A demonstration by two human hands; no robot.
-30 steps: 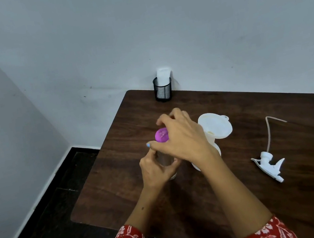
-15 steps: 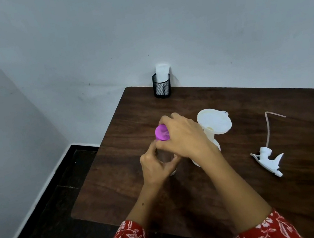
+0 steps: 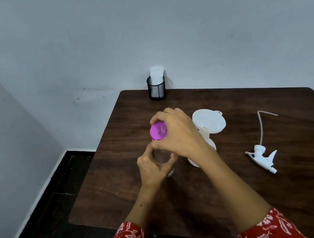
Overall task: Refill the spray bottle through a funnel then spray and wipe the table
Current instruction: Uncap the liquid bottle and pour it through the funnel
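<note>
The right hand [image 3: 177, 134] curled its fingers over a purple cap [image 3: 159, 131], gripping it from above. Below it the left hand [image 3: 155, 165] wrapped around a clear bottle [image 3: 161, 157] that stood on the dark wooden table [image 3: 286, 191]; whether the cap sat on the bottle's neck or just above it could not be told. No label or writing was legible on the cap or the bottle.

Just beside the right wrist stood the white spray bottle [image 3: 210, 145], with a white funnel [image 3: 209, 121] seated in its mouth, the right forearm crossing in front of its base. Well apart to the right lay the white trigger sprayer head [image 3: 262, 156] on its side, its thin dip tube [image 3: 261, 127] curving away toward the far edge.

The hands worked near the table's left edge, which dropped to a dark floor [image 3: 36, 230]. Bare tabletop stretched to the right and toward the near edge. At the far edge, against the wall, stood a black mesh cup [image 3: 157, 91] holding something white [image 3: 157, 74].
</note>
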